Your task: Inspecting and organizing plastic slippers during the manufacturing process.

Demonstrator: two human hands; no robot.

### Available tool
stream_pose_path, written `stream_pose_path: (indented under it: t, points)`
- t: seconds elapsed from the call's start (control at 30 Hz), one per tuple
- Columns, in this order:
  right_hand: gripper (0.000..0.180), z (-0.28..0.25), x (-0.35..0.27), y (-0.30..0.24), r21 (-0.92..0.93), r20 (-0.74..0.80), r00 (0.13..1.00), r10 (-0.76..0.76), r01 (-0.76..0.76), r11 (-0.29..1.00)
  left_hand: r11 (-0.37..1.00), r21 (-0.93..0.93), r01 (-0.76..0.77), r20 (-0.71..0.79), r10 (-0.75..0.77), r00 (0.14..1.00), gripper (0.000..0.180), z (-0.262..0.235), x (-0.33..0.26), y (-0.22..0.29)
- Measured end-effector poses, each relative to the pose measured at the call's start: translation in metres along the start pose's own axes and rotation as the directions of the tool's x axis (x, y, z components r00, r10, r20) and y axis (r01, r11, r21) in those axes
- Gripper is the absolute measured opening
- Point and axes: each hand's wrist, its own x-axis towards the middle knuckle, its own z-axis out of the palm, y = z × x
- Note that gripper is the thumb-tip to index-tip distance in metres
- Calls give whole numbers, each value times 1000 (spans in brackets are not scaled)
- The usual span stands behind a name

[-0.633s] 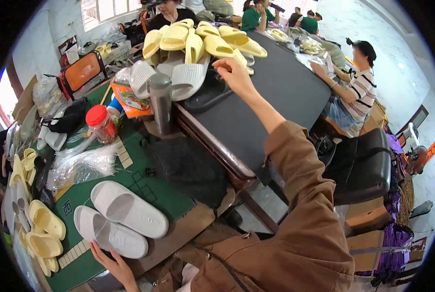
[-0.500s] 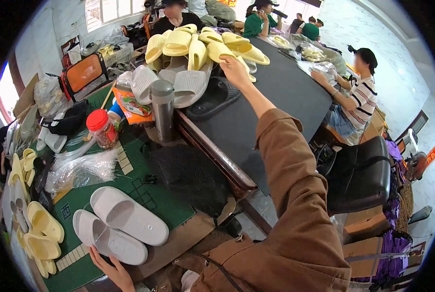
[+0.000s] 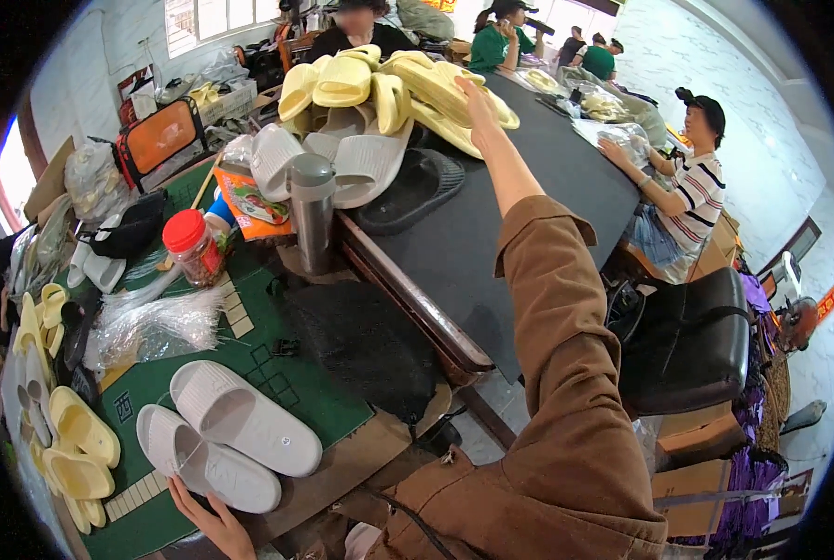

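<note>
My right hand (image 3: 482, 110) is stretched out to the far pile. Its fingers are closed on a yellow slipper (image 3: 436, 86) at the pile's right end; the thumb is hidden. Below that hand another yellow slipper (image 3: 447, 131) slants down. More yellow slippers (image 3: 342, 81) are heaped over grey slippers (image 3: 366, 159). Close to me, a pair of light grey slippers (image 3: 249, 411) lies side by side on the green table mat (image 3: 319, 411). My left hand (image 3: 214, 523) rests with fingers extended against the nearer slipper's edge.
A steel flask (image 3: 312, 215), a red-lidded jar (image 3: 193, 247) and clear plastic ties (image 3: 156, 327) stand or lie mid-table. Yellow slippers (image 3: 81, 448) line the left. A black chair (image 3: 688, 341) stands at right. A person in a striped shirt (image 3: 688, 191) sits beyond.
My right hand has moved right and slightly farther away, and the yellow slippers at the pile's right end have shifted with it. My left hand stays at the grey pair.
</note>
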Motion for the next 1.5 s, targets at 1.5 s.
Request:
stream_pose_path:
  t: [1.5]
  points:
    - [82,-212,-314,-25,-797,456,889,-45,430,425,997,7,-79,14,78,997,66,4,-1,-23]
